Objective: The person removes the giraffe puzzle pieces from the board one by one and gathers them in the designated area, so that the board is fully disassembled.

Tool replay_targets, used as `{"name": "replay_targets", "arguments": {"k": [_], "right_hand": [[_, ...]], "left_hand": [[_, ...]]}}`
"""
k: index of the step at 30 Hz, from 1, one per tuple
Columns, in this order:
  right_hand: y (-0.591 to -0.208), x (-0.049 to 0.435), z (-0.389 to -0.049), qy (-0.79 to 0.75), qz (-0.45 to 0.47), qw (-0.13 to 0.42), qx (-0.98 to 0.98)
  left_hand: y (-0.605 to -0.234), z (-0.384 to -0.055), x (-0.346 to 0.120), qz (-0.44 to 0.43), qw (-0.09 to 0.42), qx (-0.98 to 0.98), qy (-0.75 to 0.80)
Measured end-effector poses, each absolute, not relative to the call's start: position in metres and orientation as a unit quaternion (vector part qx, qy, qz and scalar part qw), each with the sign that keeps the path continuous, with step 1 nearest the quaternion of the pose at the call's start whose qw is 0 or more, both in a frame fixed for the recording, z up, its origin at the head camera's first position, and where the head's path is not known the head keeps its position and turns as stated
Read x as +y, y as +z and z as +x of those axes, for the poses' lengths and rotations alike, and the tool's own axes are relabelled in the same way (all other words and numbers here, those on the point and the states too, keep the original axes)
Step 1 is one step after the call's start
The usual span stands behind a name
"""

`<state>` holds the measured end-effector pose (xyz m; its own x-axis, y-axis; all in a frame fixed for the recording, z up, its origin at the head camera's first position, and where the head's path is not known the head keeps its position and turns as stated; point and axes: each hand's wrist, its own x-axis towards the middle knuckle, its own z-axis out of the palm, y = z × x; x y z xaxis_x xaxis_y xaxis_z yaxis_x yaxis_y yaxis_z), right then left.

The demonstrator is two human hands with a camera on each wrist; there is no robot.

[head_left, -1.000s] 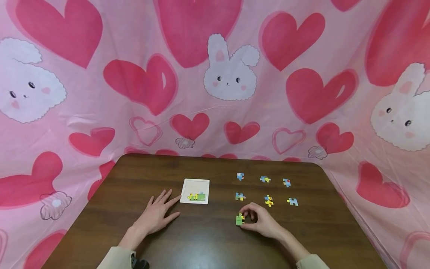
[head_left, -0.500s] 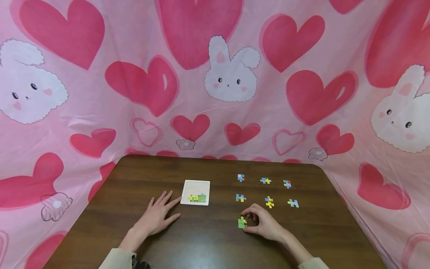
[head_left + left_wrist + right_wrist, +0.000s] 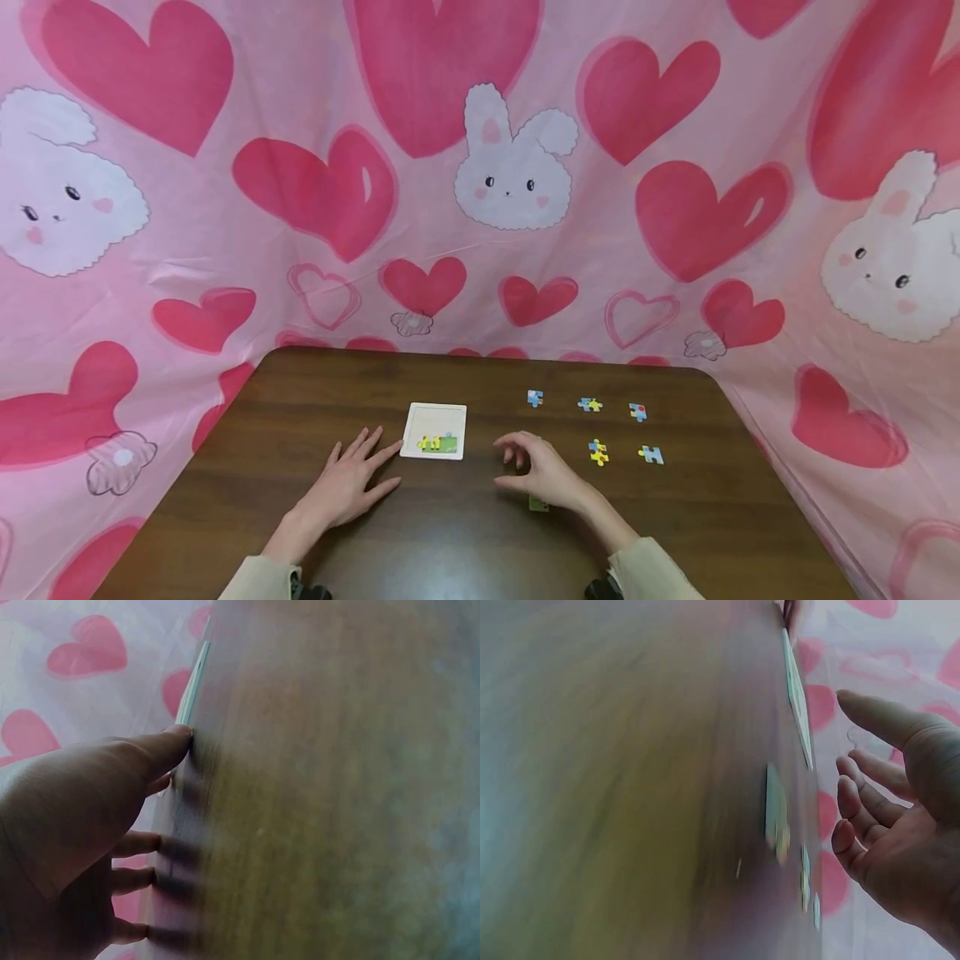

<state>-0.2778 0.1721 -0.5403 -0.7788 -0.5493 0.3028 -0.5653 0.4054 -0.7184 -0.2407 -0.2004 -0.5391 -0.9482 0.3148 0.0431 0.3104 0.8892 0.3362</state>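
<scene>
My left hand [image 3: 347,483] lies on the table with its fingers spread, the index fingertip right at the left edge of a square white puzzle tray [image 3: 435,412]. Joined green and yellow puzzle pieces [image 3: 441,444] lie along the lower part of that tray. My right hand [image 3: 543,475] hovers above the table to the tray's right, fingers loosely curved and thumb apart, nothing between them. A green puzzle piece [image 3: 538,504] lies on the table, partly covered by this hand; the right wrist view shows the green piece [image 3: 775,806] lying well apart from the fingers.
Loose puzzle pieces lie on the right half of the table: a blue one [image 3: 535,398], a blue-yellow one [image 3: 590,405], one with a red spot [image 3: 637,412], a yellow one [image 3: 597,452] and a light blue one [image 3: 652,455]. A pink heart-patterned cloth [image 3: 555,250] hangs behind the table.
My right hand has let go of the green puzzle piece, which stays on the table, and has moved left and slightly away from me, covering a blue piece. My left hand has not moved.
</scene>
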Motion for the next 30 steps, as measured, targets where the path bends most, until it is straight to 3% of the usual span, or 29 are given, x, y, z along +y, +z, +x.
{"name": "replay_targets", "arguments": {"k": [4,10,18,30], "right_hand": [[-0.528,0.145,-0.283,0.431,0.312,-0.024,-0.846],[-0.531,0.110,-0.301,0.425,0.317,-0.032,-0.847],[-0.587,0.078,-0.338,0.354,0.343,0.014,-0.870],[-0.590,0.047,-0.342,0.348,0.296,0.064,-0.887]], "left_hand": [[-0.542,-0.240,-0.201,0.160,0.007,0.972,0.171],[-0.544,-0.241,-0.202,0.158,0.008,0.972,0.171],[-0.544,-0.241,-0.202,0.158,0.010,0.972,0.173],[-0.543,-0.241,-0.202,0.164,-0.007,0.972,0.171]]}}
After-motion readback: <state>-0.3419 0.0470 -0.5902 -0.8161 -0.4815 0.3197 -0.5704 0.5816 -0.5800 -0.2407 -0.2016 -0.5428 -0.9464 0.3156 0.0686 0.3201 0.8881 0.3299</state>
